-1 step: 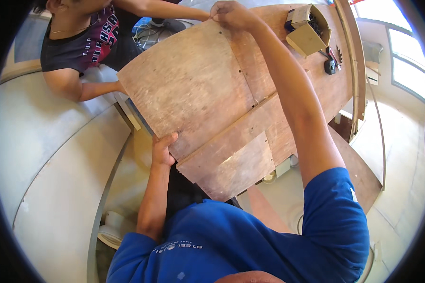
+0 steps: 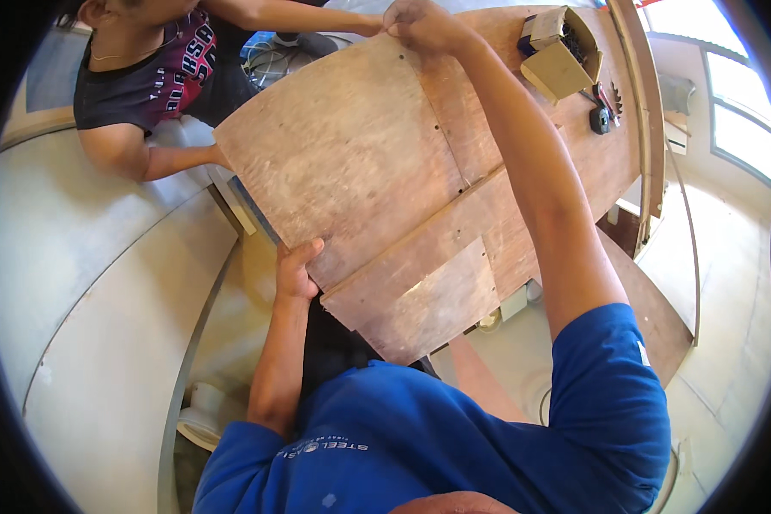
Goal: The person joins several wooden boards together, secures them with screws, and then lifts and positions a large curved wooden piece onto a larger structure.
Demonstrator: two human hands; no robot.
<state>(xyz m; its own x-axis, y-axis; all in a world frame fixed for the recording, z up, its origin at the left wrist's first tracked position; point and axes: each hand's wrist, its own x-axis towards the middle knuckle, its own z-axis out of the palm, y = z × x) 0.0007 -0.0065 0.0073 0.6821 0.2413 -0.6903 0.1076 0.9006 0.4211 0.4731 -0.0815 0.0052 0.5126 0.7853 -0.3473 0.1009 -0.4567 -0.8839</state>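
A worn plywood panel [image 2: 334,146] lies across the middle of the view, its far edge slightly curved. My left hand [image 2: 296,270] grips the near left edge, thumb on top and the other fingers hidden underneath. With my arm stretched over the wood, my right hand [image 2: 424,27] is closed at the far edge, fingertips pinched on the panel's rim. A wooden strip [image 2: 428,227] runs along the near side, beside a smaller plywood piece [image 2: 441,304]. At the left corner of the panel a co-worker's hand [image 2: 217,157] holds on; their other hand reaches close to my right hand.
An open cardboard box [image 2: 561,73] of dark screws stands at the far right on the wood. Beside it lie a tape measure [image 2: 600,120] and a red-handled tool [image 2: 606,96]. Curved pale panels [image 2: 120,308] rise at the left. Wooden rails [image 2: 651,128] edge the right.
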